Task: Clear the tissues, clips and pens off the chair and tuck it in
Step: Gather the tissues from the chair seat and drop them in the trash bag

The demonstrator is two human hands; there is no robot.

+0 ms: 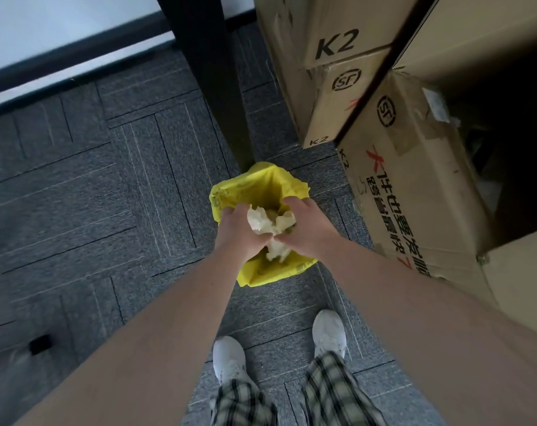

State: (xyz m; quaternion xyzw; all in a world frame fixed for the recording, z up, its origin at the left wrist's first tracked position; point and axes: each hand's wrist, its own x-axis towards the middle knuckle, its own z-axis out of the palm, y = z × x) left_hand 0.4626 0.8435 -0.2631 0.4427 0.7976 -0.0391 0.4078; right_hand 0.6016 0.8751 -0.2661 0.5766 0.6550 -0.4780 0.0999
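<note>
A wad of crumpled white tissues [268, 224] is pressed between both my hands, directly above a small bin lined with a yellow bag [262, 186] on the carpet. My left hand [235, 233] cups the wad from the left, and my right hand [307, 227] cups it from the right. Part of the tissue hangs down below my thumbs. The chair, the clips and the pens are out of view.
A black table leg [213, 75] rises just behind the bin. Stacked cardboard boxes [393, 167] crowd the right side, one of them open. Grey carpet tiles [92, 195] stretch to the left. My white shoes [328, 332] stand close below the bin.
</note>
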